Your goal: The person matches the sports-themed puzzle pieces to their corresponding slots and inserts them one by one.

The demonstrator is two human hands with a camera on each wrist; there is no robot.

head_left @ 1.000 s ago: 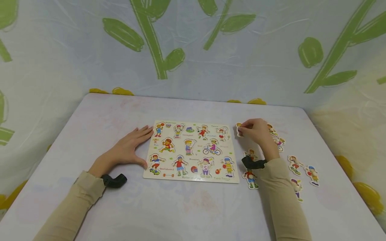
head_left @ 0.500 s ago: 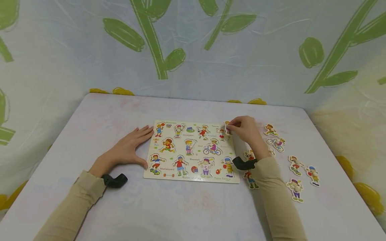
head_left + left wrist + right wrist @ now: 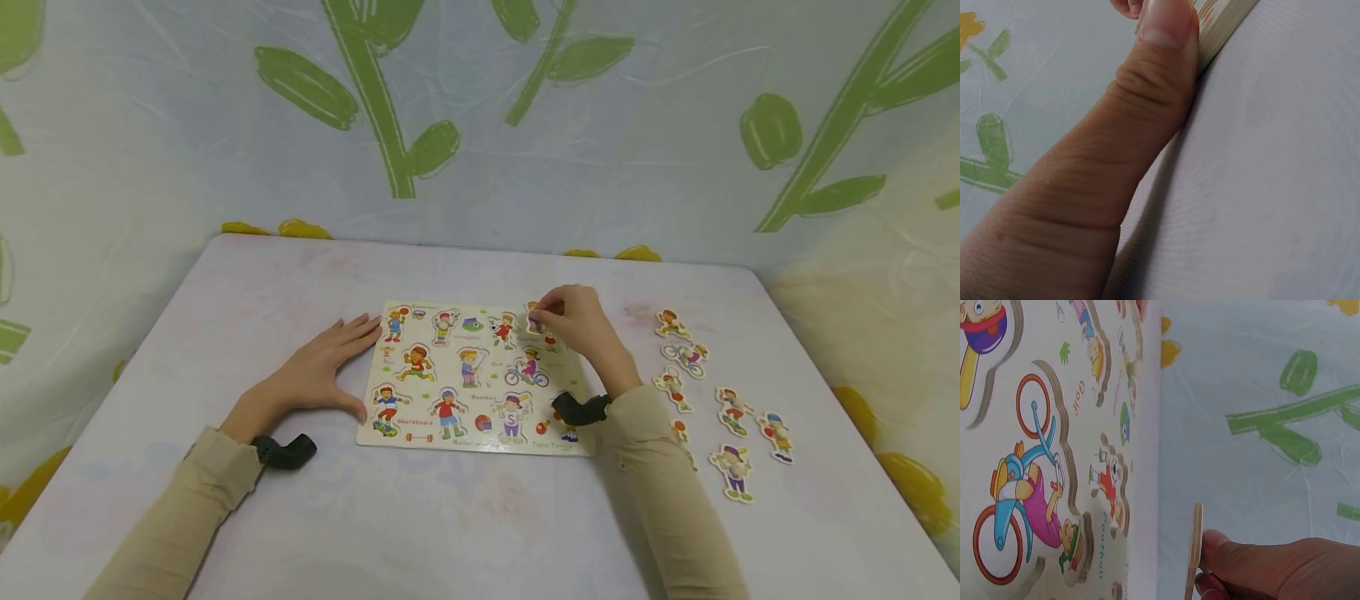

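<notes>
A pale wooden puzzle board point(image 3: 487, 310) with cut-outs of children doing sports lies flat on the table. My left hand point(image 3: 326, 362) rests with fingers spread at the board's left side. In the left wrist view the left thumb point(image 3: 1163, 56) lies against the board's edge point(image 3: 1225, 37). My right hand point(image 3: 581, 321) pinches a thin wooden puzzle piece point(image 3: 534, 318) between thumb and fingers, over the board's upper right part. The right wrist view has this puzzle piece point(image 3: 1195, 550) edge-on, apart from the board surface point(image 3: 1085, 519); its printed face is hidden there.
Several loose puzzle pieces lie right of the board, among them a cyclist point(image 3: 686, 358), a runner point(image 3: 670, 323) and a purple-capped baseball player point(image 3: 733, 472). The right forearm partly covers another piece point(image 3: 681, 433). Printed fabric point(image 3: 480, 125) hangs behind the table.
My right hand has moved left with the puzzle piece, from the table right of the board to over its upper right part. The left hand has stayed in place.
</notes>
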